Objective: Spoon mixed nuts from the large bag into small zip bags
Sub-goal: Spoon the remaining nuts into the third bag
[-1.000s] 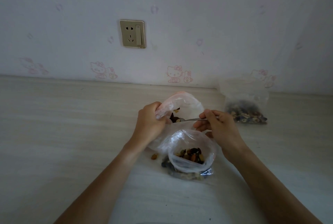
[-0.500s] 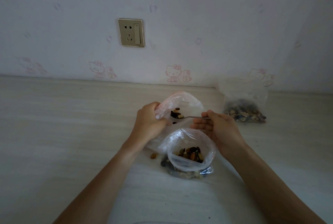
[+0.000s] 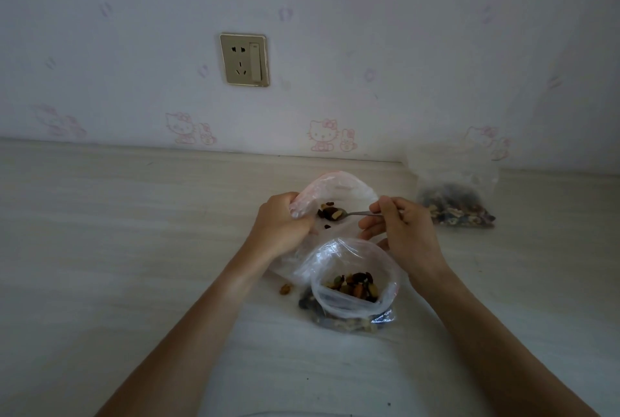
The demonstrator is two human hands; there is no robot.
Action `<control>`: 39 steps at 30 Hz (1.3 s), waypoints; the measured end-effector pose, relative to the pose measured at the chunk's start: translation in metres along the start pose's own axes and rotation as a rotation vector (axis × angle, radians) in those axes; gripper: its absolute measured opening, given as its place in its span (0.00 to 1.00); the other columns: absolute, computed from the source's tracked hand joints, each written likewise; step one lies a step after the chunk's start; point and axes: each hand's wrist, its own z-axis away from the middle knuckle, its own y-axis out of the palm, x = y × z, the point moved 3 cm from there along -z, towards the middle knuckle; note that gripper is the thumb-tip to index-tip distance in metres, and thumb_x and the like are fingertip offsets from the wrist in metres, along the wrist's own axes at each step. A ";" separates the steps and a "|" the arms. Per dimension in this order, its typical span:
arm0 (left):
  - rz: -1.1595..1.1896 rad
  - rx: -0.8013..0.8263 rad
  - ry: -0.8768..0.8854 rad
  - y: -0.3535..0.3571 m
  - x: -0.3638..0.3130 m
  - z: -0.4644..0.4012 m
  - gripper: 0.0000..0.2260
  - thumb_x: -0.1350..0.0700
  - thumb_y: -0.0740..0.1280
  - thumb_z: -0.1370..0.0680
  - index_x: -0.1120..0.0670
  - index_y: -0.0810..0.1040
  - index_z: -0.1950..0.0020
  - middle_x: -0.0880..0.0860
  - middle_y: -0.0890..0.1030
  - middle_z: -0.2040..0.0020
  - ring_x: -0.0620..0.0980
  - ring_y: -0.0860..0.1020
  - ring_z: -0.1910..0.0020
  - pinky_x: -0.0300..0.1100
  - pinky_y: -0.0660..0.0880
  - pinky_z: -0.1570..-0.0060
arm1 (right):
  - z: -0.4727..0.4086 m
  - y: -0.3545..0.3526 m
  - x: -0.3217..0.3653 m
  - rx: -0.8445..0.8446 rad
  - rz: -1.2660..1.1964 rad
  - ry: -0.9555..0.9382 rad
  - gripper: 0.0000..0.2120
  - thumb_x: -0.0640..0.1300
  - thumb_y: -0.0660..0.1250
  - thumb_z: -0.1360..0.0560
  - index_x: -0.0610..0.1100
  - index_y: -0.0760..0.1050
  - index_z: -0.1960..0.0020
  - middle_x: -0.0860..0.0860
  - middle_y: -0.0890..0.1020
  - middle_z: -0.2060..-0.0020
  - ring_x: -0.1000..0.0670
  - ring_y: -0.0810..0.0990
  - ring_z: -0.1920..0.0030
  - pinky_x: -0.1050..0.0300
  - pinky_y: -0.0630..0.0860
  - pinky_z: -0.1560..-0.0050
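Right now: left hand grips the rim of a small zip bag, fingers curled round the plastic, holding its mouth open & tilted toward the person. Right hand pinches the handle of a metal spoon; bowl loaded w/ mixed nuts, sitting at or just inside the bag mouth. A piece or two shows dark just below the spoon — can't tell if inside the bag or mid-drop. Large bag stands on the worktop just in front of both hands, mouth open, nuts visible inside. One stray nut lies on the worktop just left of it; more dark bits by its base. A filled bag rests at the back right, near the wall. Step in hand, by my read: tipping the spoonful in. To do it well — get the bowl well past the rim before rolling the wrist, keep the left hand's hold firm so the thin film doesn't fold over the spoon, tip slow, not flick. Load looks heaped, so spill risk is real; the strays already out suggest as much. Keep the small bag over or close to the large one so drops land back in stock.
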 end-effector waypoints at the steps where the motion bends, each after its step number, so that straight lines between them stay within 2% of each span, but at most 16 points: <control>1: 0.008 0.010 -0.002 0.002 -0.001 0.000 0.12 0.49 0.69 0.19 0.58 0.81 0.54 0.56 0.87 0.60 0.54 0.86 0.58 0.54 0.82 0.55 | 0.000 0.000 -0.001 0.004 -0.011 0.008 0.14 0.43 0.58 0.14 0.39 0.78 0.52 0.43 0.86 0.65 0.48 0.85 0.70 0.60 0.78 0.72; 4: 0.040 0.046 -0.005 0.003 -0.001 0.000 0.10 0.48 0.70 0.19 0.52 0.81 0.56 0.47 0.86 0.64 0.47 0.85 0.64 0.45 0.81 0.61 | -0.001 0.002 -0.003 0.015 -0.071 0.061 0.14 0.43 0.59 0.14 0.38 0.79 0.53 0.41 0.86 0.64 0.48 0.84 0.69 0.56 0.80 0.68; 8: 0.060 0.060 0.004 0.004 0.000 -0.001 0.07 0.51 0.71 0.20 0.53 0.82 0.54 0.47 0.87 0.63 0.46 0.85 0.64 0.43 0.81 0.64 | -0.002 0.002 -0.006 0.036 -0.181 0.174 0.14 0.43 0.59 0.14 0.36 0.79 0.51 0.39 0.86 0.63 0.47 0.84 0.68 0.55 0.83 0.65; 12: 0.092 0.017 0.024 0.002 -0.001 -0.001 0.07 0.55 0.71 0.21 0.51 0.80 0.60 0.41 0.82 0.71 0.37 0.80 0.72 0.31 0.71 0.74 | -0.002 -0.003 -0.006 0.054 -0.324 0.253 0.14 0.43 0.59 0.14 0.35 0.77 0.50 0.39 0.86 0.63 0.47 0.85 0.68 0.56 0.82 0.68; 16: 0.083 -0.005 0.028 -0.001 0.002 -0.004 0.04 0.58 0.71 0.23 0.54 0.80 0.57 0.41 0.80 0.72 0.36 0.80 0.72 0.32 0.70 0.74 | -0.002 -0.009 -0.008 0.050 -0.372 0.284 0.14 0.44 0.58 0.14 0.36 0.77 0.49 0.41 0.86 0.63 0.47 0.85 0.67 0.56 0.82 0.68; 19: 0.070 -0.025 0.033 -0.004 0.003 -0.005 0.03 0.59 0.71 0.23 0.54 0.80 0.57 0.44 0.81 0.70 0.37 0.80 0.72 0.31 0.71 0.75 | -0.002 -0.013 -0.007 0.045 -0.394 0.287 0.13 0.44 0.58 0.14 0.36 0.76 0.49 0.41 0.86 0.63 0.47 0.85 0.67 0.57 0.79 0.71; 22: 0.019 -0.038 0.053 -0.004 0.004 -0.006 0.05 0.62 0.70 0.25 0.52 0.80 0.56 0.48 0.82 0.65 0.37 0.79 0.71 0.30 0.71 0.74 | 0.000 -0.016 -0.006 0.052 -0.403 0.269 0.13 0.44 0.58 0.14 0.36 0.76 0.49 0.40 0.86 0.63 0.47 0.85 0.67 0.58 0.77 0.73; 24: -0.039 -0.047 0.101 -0.005 0.005 -0.005 0.09 0.62 0.71 0.26 0.49 0.80 0.50 0.45 0.82 0.61 0.36 0.79 0.66 0.31 0.73 0.71 | 0.002 -0.019 -0.003 0.061 -0.387 0.239 0.14 0.44 0.58 0.14 0.37 0.77 0.49 0.40 0.86 0.62 0.46 0.85 0.66 0.58 0.77 0.73; 27: -0.087 -0.058 0.160 -0.010 0.002 -0.004 0.19 0.57 0.74 0.26 0.47 0.77 0.37 0.42 0.82 0.48 0.35 0.80 0.57 0.31 0.77 0.60 | 0.005 -0.026 0.007 0.075 -0.367 0.181 0.14 0.45 0.59 0.14 0.36 0.77 0.49 0.39 0.86 0.61 0.45 0.85 0.65 0.56 0.77 0.73; 30: -0.023 -0.103 0.178 -0.019 -0.006 -0.002 0.25 0.51 0.78 0.27 0.47 0.75 0.32 0.39 0.79 0.42 0.31 0.77 0.48 0.23 0.73 0.55 | 0.013 -0.036 0.021 0.095 -0.382 0.130 0.14 0.45 0.59 0.14 0.36 0.78 0.49 0.38 0.85 0.59 0.43 0.85 0.64 0.56 0.77 0.73; 32: 0.027 -0.176 0.206 -0.024 -0.013 0.005 0.24 0.49 0.78 0.26 0.48 0.76 0.33 0.39 0.79 0.40 0.35 0.77 0.42 0.29 0.74 0.44 | 0.019 -0.045 0.031 0.104 -0.381 0.098 0.14 0.44 0.58 0.14 0.36 0.77 0.50 0.38 0.85 0.60 0.42 0.85 0.65 0.55 0.76 0.74; 34: 0.041 -0.254 0.271 -0.028 -0.022 0.015 0.20 0.50 0.77 0.25 0.47 0.77 0.34 0.40 0.79 0.39 0.39 0.76 0.38 0.38 0.73 0.38 | 0.026 -0.052 0.039 0.111 -0.372 0.068 0.14 0.44 0.58 0.14 0.37 0.77 0.51 0.38 0.85 0.61 0.42 0.84 0.66 0.55 0.75 0.75; 36: 0.012 -0.291 0.365 -0.029 -0.033 0.028 0.17 0.51 0.75 0.24 0.46 0.78 0.36 0.39 0.79 0.39 0.40 0.76 0.37 0.38 0.72 0.38 | 0.034 -0.060 0.046 0.118 -0.363 0.044 0.14 0.44 0.58 0.14 0.37 0.77 0.51 0.38 0.84 0.61 0.41 0.84 0.66 0.55 0.74 0.76; 39: -0.025 -0.314 0.462 -0.032 -0.045 0.048 0.11 0.53 0.75 0.23 0.48 0.80 0.42 0.40 0.82 0.45 0.38 0.78 0.45 0.29 0.71 0.46 | 0.049 -0.069 0.048 0.141 -0.342 0.038 0.15 0.45 0.58 0.14 0.37 0.77 0.51 0.38 0.84 0.61 0.41 0.84 0.67 0.55 0.74 0.76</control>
